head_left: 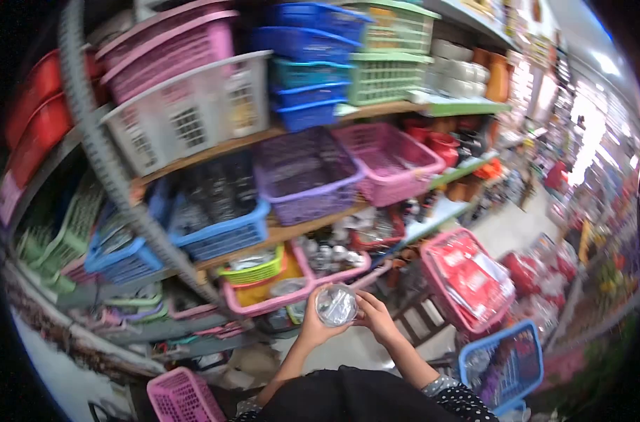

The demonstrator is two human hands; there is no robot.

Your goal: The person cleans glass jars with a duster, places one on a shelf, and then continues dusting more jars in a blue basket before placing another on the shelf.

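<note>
A round, clear, shiny container [336, 305], perhaps glass or plastic, is held up in front of my body. My left hand [315, 328] wraps around its left side and underside, fingers closed on it. At its right edge, my right hand [377, 318] grips the rim with thumb and bent fingers. Blur hides what, if anything, is inside the container. Just beyond my hands, on a low shelf, stands a pink basket [269, 298] with a yellow-green basket [253, 267] in it.
Shelves ahead carry a purple basket [309, 193], a blue basket [225, 235] of clear items and a pink basket [397, 172]. A metal post [119, 190] rises at left. On the right are a pink basket of red packets [467, 281] and a blue basket [502, 366].
</note>
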